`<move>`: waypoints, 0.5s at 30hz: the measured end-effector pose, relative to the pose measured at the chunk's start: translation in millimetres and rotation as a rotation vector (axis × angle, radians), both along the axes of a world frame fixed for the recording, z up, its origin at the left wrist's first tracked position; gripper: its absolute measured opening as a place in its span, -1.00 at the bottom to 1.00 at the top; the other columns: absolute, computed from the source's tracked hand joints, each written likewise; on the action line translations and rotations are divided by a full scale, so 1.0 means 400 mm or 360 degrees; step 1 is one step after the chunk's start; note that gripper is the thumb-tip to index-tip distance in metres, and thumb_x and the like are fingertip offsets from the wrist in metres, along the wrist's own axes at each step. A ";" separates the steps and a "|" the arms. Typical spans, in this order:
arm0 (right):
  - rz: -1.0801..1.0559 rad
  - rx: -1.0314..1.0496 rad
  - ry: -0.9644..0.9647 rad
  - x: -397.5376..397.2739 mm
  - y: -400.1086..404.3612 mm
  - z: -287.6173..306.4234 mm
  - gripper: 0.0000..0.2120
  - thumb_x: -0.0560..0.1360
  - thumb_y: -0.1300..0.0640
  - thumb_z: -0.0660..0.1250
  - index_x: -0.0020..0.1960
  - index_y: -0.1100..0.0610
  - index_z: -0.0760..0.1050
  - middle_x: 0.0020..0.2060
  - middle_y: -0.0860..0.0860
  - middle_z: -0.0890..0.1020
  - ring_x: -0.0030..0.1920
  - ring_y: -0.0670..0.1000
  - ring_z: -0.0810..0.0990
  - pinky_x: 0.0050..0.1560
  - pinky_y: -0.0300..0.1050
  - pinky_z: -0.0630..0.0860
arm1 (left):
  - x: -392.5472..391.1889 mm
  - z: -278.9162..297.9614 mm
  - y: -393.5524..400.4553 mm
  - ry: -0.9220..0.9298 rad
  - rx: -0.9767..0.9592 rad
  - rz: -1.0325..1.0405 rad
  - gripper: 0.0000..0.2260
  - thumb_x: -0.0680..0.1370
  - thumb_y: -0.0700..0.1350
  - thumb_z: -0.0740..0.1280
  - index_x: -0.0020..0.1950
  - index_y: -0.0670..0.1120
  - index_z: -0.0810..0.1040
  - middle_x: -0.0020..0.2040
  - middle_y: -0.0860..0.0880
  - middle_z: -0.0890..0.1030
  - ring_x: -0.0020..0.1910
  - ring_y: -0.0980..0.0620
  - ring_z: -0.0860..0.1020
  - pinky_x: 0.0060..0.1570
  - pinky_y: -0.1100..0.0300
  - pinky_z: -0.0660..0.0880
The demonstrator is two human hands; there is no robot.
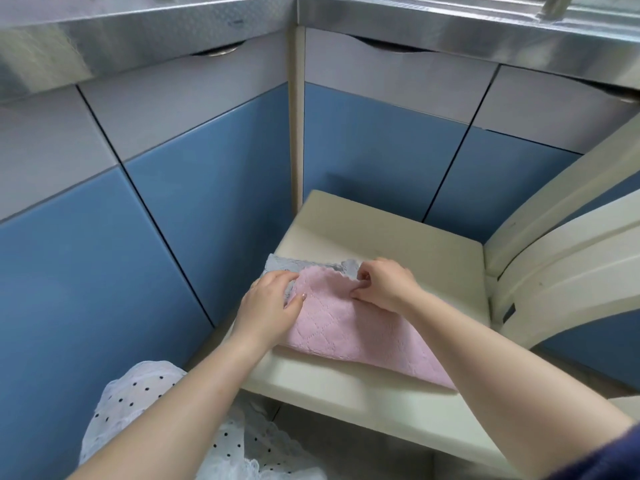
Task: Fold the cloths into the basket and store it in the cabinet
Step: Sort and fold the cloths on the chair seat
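Our left hand [268, 301] lies flat on the left end of the pink cloth [349, 330], fingers spread and pressing down, not gripping. Our right hand [384, 285] is curled, and its fingertips pinch the wavy far edge of the same cloth. Both hands sit at the far end of the cloth, close together, with the cloth's pink middle between them.

The pink cloth lies on a cream chair seat [408, 247]. Its long side runs from our hands back toward us and to the right, under our right arm. So we think the next fold will go along that line, and the right hand, which has the edge, is the one to pull it over. A grey cloth [294, 263] peeks out under the pink one, at the far side, touching it.

We see no basket here. Blue and grey cabinet doors [214, 188] stand shut behind the chair, under a shiny metal desk [433, 26]. We can read no words or labels anywhere.
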State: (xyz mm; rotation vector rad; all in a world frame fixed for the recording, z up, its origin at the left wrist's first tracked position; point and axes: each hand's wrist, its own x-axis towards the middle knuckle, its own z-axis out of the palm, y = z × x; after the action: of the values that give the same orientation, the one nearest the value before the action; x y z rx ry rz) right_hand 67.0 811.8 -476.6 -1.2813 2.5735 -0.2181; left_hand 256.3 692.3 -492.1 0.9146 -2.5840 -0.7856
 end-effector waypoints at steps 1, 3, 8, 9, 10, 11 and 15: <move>0.0037 -0.0069 -0.0006 0.003 0.007 0.013 -0.81 0.42 -0.05 0.38 -0.14 -0.01 0.40 -0.10 -0.01 0.53 -0.01 0.10 0.48 -0.12 -0.07 0.37 | -0.001 0.004 0.000 0.0040 0.0030 0.0012 -0.65 0.55 -0.03 0.29 0.32 -0.04 0.46 0.31 0.01 0.47 0.31 0.00 0.39 0.28 0.14 0.30; 0.0133 -0.0205 -0.0047 0.012 0.030 0.048 -0.79 0.44 0.00 0.36 -0.17 0.02 0.33 -0.21 -0.05 0.49 -0.14 0.10 0.46 -0.21 -0.08 0.37 | -0.004 0.012 0.002 0.0123 0.0109 0.0028 -0.67 0.55 -0.03 0.29 0.30 -0.03 0.48 0.29 0.01 0.49 0.29 0.01 0.40 0.26 0.12 0.34; 0.0360 -0.0515 0.0036 0.042 0.092 0.173 -0.76 0.50 0.01 0.31 -0.14 0.01 0.24 -0.35 -0.04 0.45 -0.34 0.07 0.35 -0.36 -0.08 0.30 | -0.010 0.030 0.005 0.0248 0.0448 0.0053 -0.69 0.55 0.10 0.25 0.24 0.03 0.50 0.24 0.11 0.52 0.23 0.13 0.44 0.14 0.15 0.40; 0.0355 -0.0574 0.0028 0.050 0.099 0.193 -0.76 0.50 0.01 0.31 -0.14 0.01 0.23 -0.37 -0.05 0.44 -0.36 0.06 0.35 -0.38 -0.09 0.29 | -0.010 0.038 0.009 0.0328 0.0569 0.0048 -0.67 0.54 0.16 0.23 0.24 0.05 0.50 0.22 0.14 0.54 0.22 0.15 0.47 0.14 0.15 0.42; 0.0322 -0.0640 0.0010 0.054 0.108 0.216 -0.77 0.50 0.02 0.30 -0.14 0.01 0.23 -0.38 -0.05 0.44 -0.38 0.04 0.35 -0.38 -0.11 0.29 | -0.014 0.052 0.018 0.0430 0.0693 0.0052 -0.63 0.52 0.23 0.21 0.24 0.08 0.49 0.17 0.19 0.57 0.18 0.18 0.50 0.13 0.16 0.44; 0.0270 -0.0709 -0.0028 0.058 0.110 0.229 -0.78 0.50 0.02 0.30 -0.15 0.02 0.24 -0.39 -0.06 0.43 -0.39 0.01 0.34 -0.39 -0.14 0.29 | -0.016 0.059 0.025 0.0529 0.0829 0.0071 -0.61 0.49 0.29 0.19 0.22 0.14 0.48 0.10 0.23 0.60 0.12 0.23 0.54 0.08 0.17 0.47; -0.0072 -0.1073 -0.0291 0.063 0.130 0.275 -0.81 0.51 0.10 0.24 -0.23 0.00 0.27 -0.41 -0.13 0.38 -0.44 -0.18 0.30 -0.46 -0.35 0.25 | -0.045 0.105 0.063 0.0718 0.1542 0.0056 -0.49 0.42 0.41 0.19 0.27 0.19 0.35 0.05 0.05 0.64 -0.03 0.11 0.65 0.03 0.05 0.57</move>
State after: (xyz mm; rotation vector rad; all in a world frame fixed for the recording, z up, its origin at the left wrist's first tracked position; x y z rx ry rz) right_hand 92.3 863.9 -366.8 -1.3081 2.4465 -1.2317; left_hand 238.4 717.5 -450.1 0.8394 -1.7260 -2.0236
